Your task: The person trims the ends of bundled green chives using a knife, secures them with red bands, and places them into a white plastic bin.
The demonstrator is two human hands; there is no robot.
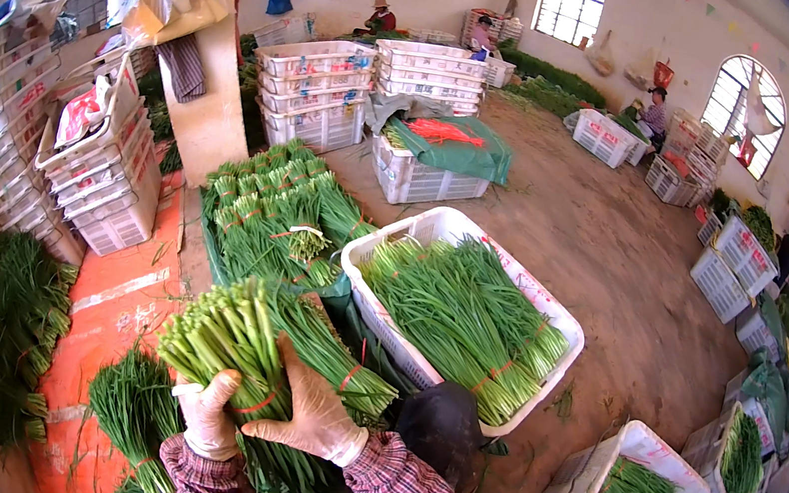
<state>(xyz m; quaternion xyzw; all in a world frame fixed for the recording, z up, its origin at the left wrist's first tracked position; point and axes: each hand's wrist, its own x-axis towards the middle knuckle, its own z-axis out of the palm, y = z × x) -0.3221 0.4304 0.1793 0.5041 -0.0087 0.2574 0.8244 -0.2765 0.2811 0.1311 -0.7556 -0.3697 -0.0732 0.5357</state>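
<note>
- Left hand [208,414], gloved, wraps its grip around the tied bundle of green stalks [244,351], low centre, at the red band.
- Right hand [315,417], at three o'clock of the left, lies spread flat on the bundle.
- The bundle looks light, limp and easily bruised; best held at the band, judging by its sag.
- At one o'clock, a white crate [561,320] holds more bundles.

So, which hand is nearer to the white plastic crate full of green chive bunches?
The right hand. It rests on the green chive bundle, on the side facing the white plastic crate. The left hand grips the bundle farther left, away from the crate.
</note>
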